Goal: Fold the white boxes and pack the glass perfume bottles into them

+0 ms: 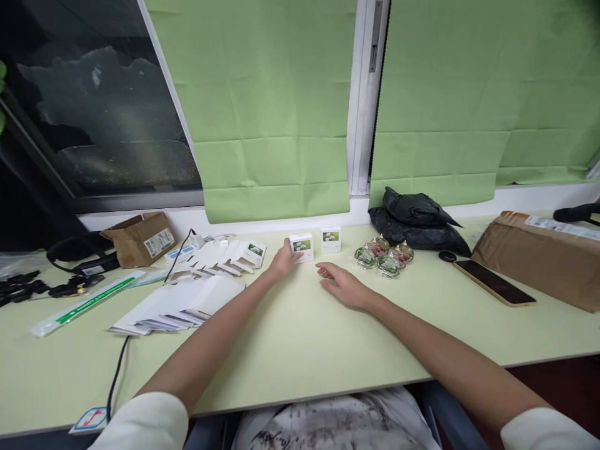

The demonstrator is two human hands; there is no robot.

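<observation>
My left hand grips a small white box by its left side, thumb on the front beside a green picture. A second white box of the same look stands upright just to the right, apart from the first. My right hand rests over the table in front of that second box, fingers loosely curved and apart, with nothing in it. Right of the boxes lies a cluster of clear round ornaments with green and red contents. Flattened white cartons are fanned out left of my left forearm.
Printed folded cartons and an open brown box are at the back left. A black plastic bag, a phone and a large brown parcel lie to the right. A black cable crosses the left table edge.
</observation>
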